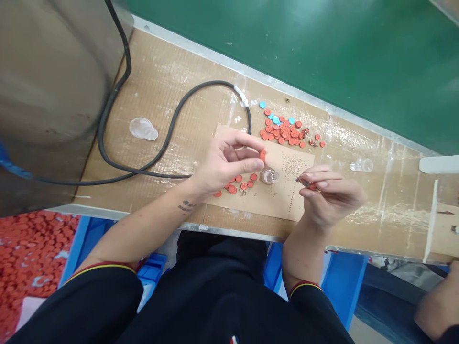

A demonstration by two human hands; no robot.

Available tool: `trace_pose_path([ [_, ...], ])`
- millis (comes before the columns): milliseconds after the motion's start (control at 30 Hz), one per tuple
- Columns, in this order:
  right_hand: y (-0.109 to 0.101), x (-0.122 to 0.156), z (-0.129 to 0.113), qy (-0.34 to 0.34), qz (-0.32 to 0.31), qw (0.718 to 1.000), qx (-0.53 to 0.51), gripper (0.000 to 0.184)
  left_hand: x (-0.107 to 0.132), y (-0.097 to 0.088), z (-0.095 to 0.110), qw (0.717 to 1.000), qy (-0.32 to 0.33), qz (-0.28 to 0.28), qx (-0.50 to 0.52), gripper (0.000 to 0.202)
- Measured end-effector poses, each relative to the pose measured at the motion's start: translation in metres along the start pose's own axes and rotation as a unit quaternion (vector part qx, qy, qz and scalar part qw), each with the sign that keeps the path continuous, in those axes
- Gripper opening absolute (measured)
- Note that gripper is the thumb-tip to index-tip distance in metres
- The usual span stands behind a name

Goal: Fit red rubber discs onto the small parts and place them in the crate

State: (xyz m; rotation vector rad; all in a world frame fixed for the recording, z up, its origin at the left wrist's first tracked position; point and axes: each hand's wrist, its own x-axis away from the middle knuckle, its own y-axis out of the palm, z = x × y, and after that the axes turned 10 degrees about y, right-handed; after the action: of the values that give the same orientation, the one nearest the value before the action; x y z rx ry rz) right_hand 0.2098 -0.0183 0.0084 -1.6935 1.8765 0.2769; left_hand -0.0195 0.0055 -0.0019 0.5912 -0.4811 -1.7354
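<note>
Left hand (pixel 225 165) pinches a red rubber disc (pixel 263 154), right hand (pixel 332 197) a small metal part (pixel 304 182); many loose discs (pixel 281 131) lie on the worktop (pixel 179 119).

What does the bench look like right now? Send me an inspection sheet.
Surface: paper-covered bench, with a cardboard sheet dotted with dark specks.
Job's things: red discs, blue discs, small glass jar.
Clutter: clear plastic cap, clear vial.
Hands: left hand pinches a red disc; right hand pinches a small dark part, unclear.
Cables: black cable loops across the bench.
Surroundings: green panel, blue crate of red discs, co-worker's hand.
</note>
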Motion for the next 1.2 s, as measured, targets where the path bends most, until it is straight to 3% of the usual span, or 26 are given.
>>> trace_pose_path([
  [167, 0.020, 0.007, -0.005, -0.012, -0.002, 0.997, -0.072, 0.022, 0.011, 0.011, -0.010, 0.994, -0.049, -0.079, 0.051, 0.033],
  [300, 0.024, 0.008, -0.006, -0.014, -0.014, 0.997, -0.081, 0.028, 0.011, 0.011, -0.011, 0.992, -0.055, -0.105, 0.051, 0.033],
  [733, 0.027, 0.006, -0.009, -0.034, -0.051, 0.995, -0.080, 0.035, 0.011, 0.012, -0.009, 0.989, 0.001, -0.113, 0.092, 0.021],
  [1000, 0.028, 0.006, -0.011, -0.036, -0.047, 0.997, -0.057, 0.028, 0.011, 0.011, -0.010, 0.992, -0.033, -0.105, 0.068, 0.028],
  [1200, 0.028, 0.006, -0.010, -0.045, -0.058, 0.995, -0.063, 0.039, 0.010, 0.012, -0.009, 0.990, -0.006, -0.107, 0.090, 0.022],
])
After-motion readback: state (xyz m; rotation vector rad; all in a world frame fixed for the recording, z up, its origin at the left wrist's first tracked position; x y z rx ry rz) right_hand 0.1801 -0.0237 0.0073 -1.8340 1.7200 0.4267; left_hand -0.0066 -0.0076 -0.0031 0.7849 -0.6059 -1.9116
